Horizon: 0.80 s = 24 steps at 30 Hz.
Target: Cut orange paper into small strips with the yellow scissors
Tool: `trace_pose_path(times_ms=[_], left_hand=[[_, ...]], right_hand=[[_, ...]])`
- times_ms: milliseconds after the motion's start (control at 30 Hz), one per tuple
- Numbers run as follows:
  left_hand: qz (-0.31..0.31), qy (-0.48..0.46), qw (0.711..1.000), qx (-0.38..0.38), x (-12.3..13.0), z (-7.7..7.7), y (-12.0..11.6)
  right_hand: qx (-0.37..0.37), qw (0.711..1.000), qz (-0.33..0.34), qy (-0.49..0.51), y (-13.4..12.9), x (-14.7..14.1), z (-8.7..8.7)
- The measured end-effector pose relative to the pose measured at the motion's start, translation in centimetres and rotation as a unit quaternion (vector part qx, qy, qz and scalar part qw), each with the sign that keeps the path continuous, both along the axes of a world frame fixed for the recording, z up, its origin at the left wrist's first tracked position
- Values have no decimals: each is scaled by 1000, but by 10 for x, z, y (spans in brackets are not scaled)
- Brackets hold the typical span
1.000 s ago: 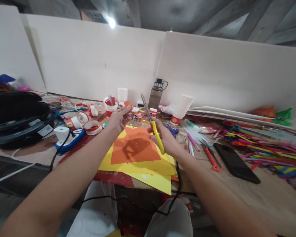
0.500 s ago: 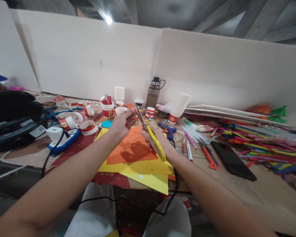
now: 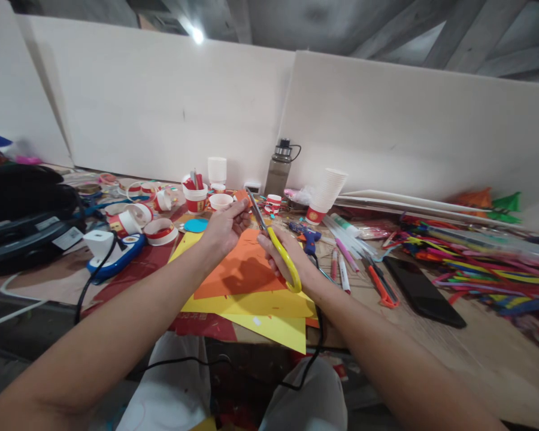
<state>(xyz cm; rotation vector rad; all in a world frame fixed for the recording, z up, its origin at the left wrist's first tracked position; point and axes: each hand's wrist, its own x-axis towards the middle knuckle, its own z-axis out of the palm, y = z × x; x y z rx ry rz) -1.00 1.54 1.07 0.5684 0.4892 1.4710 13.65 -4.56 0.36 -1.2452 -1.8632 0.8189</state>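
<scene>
Between the fingertips of my left hand (image 3: pixel 229 226) is a small piece of orange paper (image 3: pixel 242 196). My right hand (image 3: pixel 284 254) is wrapped round yellow-handled scissors (image 3: pixel 288 264), their blades pointing up and away from me beside the orange piece. Whether the blades touch the paper I cannot tell. Below both hands lies an orange sheet (image 3: pixel 238 276) with small scraps on it, on top of yellow sheets (image 3: pixel 260 306). A blue paper disc (image 3: pixel 196 225) rests just left of my left hand.
A glue gun (image 3: pixel 312 235), markers (image 3: pixel 344 272), an orange utility knife (image 3: pixel 381 286) and a phone (image 3: pixel 424 291) lie to the right. Behind stand a water bottle (image 3: pixel 278 170) and stacked paper cups (image 3: pixel 327 194). A power strip (image 3: pixel 117 257) and cut cup rings (image 3: pixel 160 231) are on the left.
My left hand has shifted very slightly and its fingers have turned a little round the orange piece. The scissors have barely moved. Everything else looks the same.
</scene>
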Motion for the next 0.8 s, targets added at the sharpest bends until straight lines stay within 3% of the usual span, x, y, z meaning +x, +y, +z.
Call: trace_pose_path(times_ms=[800], left_hand=[[-15, -9, 1000, -10, -1, 3, -2]], right_hand=[[10, 1000, -4, -4, -3, 1, 2]])
